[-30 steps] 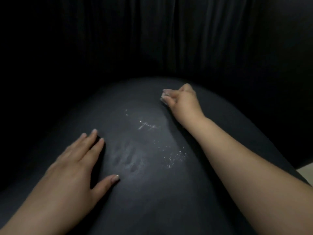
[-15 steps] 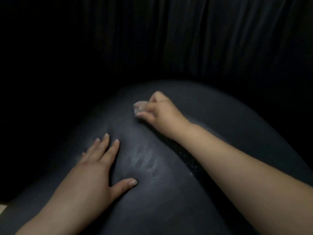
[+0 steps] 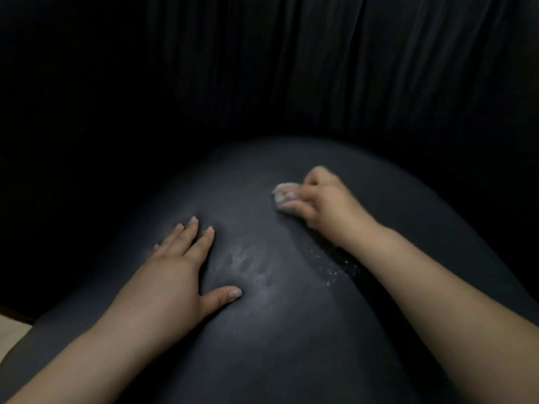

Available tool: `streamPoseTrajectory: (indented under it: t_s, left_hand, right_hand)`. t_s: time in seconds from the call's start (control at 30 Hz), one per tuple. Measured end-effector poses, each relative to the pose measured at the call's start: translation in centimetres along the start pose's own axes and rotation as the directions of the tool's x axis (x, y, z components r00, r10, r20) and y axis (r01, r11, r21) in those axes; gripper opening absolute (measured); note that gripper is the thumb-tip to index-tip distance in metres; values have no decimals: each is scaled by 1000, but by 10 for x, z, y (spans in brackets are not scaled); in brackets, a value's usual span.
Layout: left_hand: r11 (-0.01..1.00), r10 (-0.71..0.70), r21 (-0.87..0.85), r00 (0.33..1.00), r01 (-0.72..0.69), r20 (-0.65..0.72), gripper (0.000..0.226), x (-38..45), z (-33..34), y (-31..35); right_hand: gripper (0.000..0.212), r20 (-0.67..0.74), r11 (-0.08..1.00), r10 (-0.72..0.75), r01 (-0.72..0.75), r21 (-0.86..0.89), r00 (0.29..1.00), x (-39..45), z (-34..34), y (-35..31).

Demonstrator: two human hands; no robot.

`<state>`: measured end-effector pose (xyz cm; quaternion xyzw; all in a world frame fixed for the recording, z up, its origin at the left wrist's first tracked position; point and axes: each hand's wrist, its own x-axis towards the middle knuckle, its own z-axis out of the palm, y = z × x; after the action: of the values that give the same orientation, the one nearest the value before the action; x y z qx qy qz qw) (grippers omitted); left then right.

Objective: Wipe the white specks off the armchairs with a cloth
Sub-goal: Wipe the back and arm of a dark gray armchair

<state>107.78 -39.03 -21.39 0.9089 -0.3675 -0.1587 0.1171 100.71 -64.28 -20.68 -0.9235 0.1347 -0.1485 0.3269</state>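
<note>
A dark armchair seat cushion (image 3: 291, 345) fills the lower part of the view. My right hand (image 3: 323, 199) is closed on a small crumpled whitish cloth (image 3: 284, 196), which it presses against the cushion's far middle. White specks (image 3: 335, 269) lie scattered just left of my right forearm. A pale smear with finger-shaped marks (image 3: 250, 263) shows in the cushion's centre. My left hand (image 3: 178, 272) lies flat on the cushion with its fingers spread, holding nothing.
The dark pleated backrest (image 3: 291, 68) rises behind the cushion, deep in shadow. A strip of pale floor (image 3: 11, 330) shows at the lower left edge.
My right hand with the cloth swept left across the cushion, then back to the right. The speck cluster in the middle is gone, leaving a smear. My left hand stayed flat.
</note>
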Motion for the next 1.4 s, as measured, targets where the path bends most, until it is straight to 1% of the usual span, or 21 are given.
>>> streamPoseTrajectory:
  t_s: [0.07, 0.1, 0.2, 0.27, 0.3, 0.37, 0.43, 0.47, 0.53, 0.6, 0.67, 0.73, 0.8, 0.87, 0.97, 1.07, 1.13, 1.17, 1.27, 1.37, 1.4]
  left_hand:
    - [1000, 8, -8, 1000, -8, -8, 122, 0, 0, 0]
    - [1000, 9, -14, 1000, -9, -13, 120, -1, 1, 1]
    - [1000, 3, -5, 1000, -3, -13, 113, -1, 1, 4]
    - [1000, -5, -3, 1000, 5, -15, 112, -1, 1, 5]
    - [1000, -5, -2, 1000, 5, -20, 112, -2, 1, 4]
    - [1000, 3, 5, 999, -2, -41, 110, -4, 2, 5]
    - [1000, 15, 18, 998, -14, -64, 105, -8, 5, 6]
    - [1000, 16, 18, 997, -15, -70, 102, -9, 6, 7]
    - [1000, 12, 11, 997, -12, -77, 99, -11, 6, 9]
    - [1000, 9, 5, 997, -9, -72, 99, -10, 4, 9]
    - [1000, 11, -1, 998, -11, -60, 103, -10, 1, 9]
    - [1000, 17, -16, 999, -18, -42, 110, -10, -2, 11]
    - [1000, 23, -18, 999, -24, -31, 114, -9, -5, 12]
    - [999, 35, -17, 999, -35, -33, 110, -7, -5, 13]
    - [999, 49, -1, 998, -49, -43, 101, -4, -5, 14]
    - [998, 59, 1, 997, -59, -43, 94, -3, -6, 11]
    - [997, 77, -11, 996, -78, -44, 89, -3, -8, 6]
    - [996, 86, -17, 995, -87, -42, 87, -3, -9, 3]
    - [994, 105, -25, 993, -106, -45, 83, -9, -7, -6]
    - [993, 108, -38, 993, -109, -45, 79, -15, -5, -8]
    - [993, 108, -41, 993, -110, -48, 78, -16, -5, -8]
  right_hand:
    - [26, -127, 987, 146, -153, -41, 981, -4, -10, 16]
    - [24, -146, 987, 151, -158, -32, 978, -10, -5, 15]
    - [26, 3, 999, -43, 43, 5, 999, -38, 28, -20]
    - [27, 103, 982, -174, 181, -63, 979, -49, 32, -30]
    - [26, 81, 989, -133, 138, -57, 988, -46, 22, -23]
    - [21, -75, 994, 109, -107, 28, 991, -40, -11, 5]
    - [14, -279, 940, 334, -339, 30, 900, -45, -36, 33]
    - [20, -347, 918, 373, -397, 4, 860, -50, -36, 37]
    - [29, -340, 943, 306, -332, -20, 890, -67, -10, 19]
    - [26, -215, 987, 94, -118, -105, 972, -88, 25, -15]
    - [24, -164, 989, -26, 2, -145, 986, -96, 30, -21]
    - [20, -223, 982, 134, -159, -99, 966, -87, 2, 1]
    - [23, -346, 930, 338, -366, -17, 875, -84, -29, 30]
    - [30, -429, 898, 376, -438, -50, 821, -88, -26, 32]
    - [27, -259, 976, 150, -185, -117, 954, -99, 29, -27]
    - [24, -168, 991, -66, 45, -124, 984, -107, 46, -49]
    - [21, -222, 980, -24, -21, -196, 975, -100, 18, -20]
    - [23, -271, 955, 44, -121, -272, 961, -98, -2, 1]
    - [34, -496, 809, 231, -449, -381, 837, -95, -51, 49]
    - [13, -423, 835, 355, -486, -258, 834, -76, -20, 18]
    - [8, -380, 885, 271, -384, -264, 885, -72, 1, 1]
